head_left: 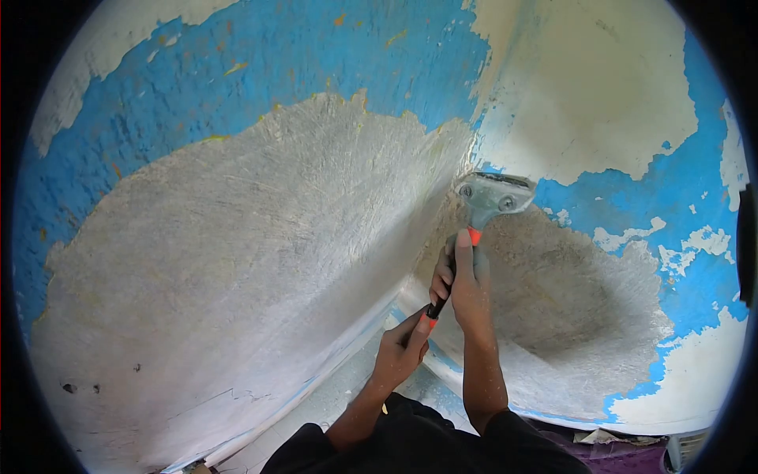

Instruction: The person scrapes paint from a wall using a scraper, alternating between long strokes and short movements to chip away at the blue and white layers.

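A long-handled scraper (496, 194) with a wide metal head, two screws and a black and orange handle lies against the wall near the corner. My right hand (466, 278) is wrapped round the upper handle, just below the head. Lower down, my left hand (403, 349) grips the handle's end. The head's edge is at blue paint (553, 193) on the right wall, beside the corner. Below it is a bare grey-brown patch (553, 284).
The left wall (260, 213) has a large bare grey area with blue paint (316, 47) above. Pale plaster (592, 95) shows at the upper right. Dusty floor (355, 371) lies below the corner. Purple cloth (624, 457) is at the lower right.
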Motion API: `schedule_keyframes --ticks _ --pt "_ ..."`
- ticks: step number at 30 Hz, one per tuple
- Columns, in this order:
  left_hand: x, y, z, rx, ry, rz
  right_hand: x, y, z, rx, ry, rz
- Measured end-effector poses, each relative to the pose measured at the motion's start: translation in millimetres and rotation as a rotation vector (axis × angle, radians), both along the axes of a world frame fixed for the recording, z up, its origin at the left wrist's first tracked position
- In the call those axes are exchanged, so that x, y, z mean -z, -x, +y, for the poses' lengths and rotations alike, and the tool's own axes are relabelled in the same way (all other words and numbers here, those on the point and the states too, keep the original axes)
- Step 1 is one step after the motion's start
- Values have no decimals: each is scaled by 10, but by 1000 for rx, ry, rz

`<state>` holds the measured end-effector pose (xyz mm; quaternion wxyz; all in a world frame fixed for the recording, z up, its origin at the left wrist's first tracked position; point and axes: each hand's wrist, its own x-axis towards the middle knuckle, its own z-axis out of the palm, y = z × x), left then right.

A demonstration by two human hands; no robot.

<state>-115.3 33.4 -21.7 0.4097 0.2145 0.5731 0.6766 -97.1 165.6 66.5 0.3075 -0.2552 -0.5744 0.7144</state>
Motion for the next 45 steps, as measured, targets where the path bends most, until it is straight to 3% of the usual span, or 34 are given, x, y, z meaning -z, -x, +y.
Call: schedule_keyframes --ticks 6,7,10,17,20,23,26,29,45 --pt "-39 -79 47 -9 -35 -40 -36 -35 0 8 8 -15" --pt "-3 -68 52 16 -25 -136 -77 -8 6 6 -24 -29" --pt "-44 -95 24 4 -14 -48 -28 -54 1 27 -1 -32" --pt "-57 -143 73 -3 -8 -96 -159 7 23 6 -93 -52" --pt "-49 -203 36 -3 -41 -67 -17 -86 25 41 31 -45" --pt "-71 -267 50 -22 -61 -38 -77 -75 41 14 -13 -17" --pt "-2 -193 110 24 -64 -170 -146 -3 77 11 -104 -89" --pt "0 -242 84 -27 -48 -47 -32 -72 57 46 13 -41" --pt "-40 -228 165 21 -52 -99 -179 -31 98 39 -92 -70"
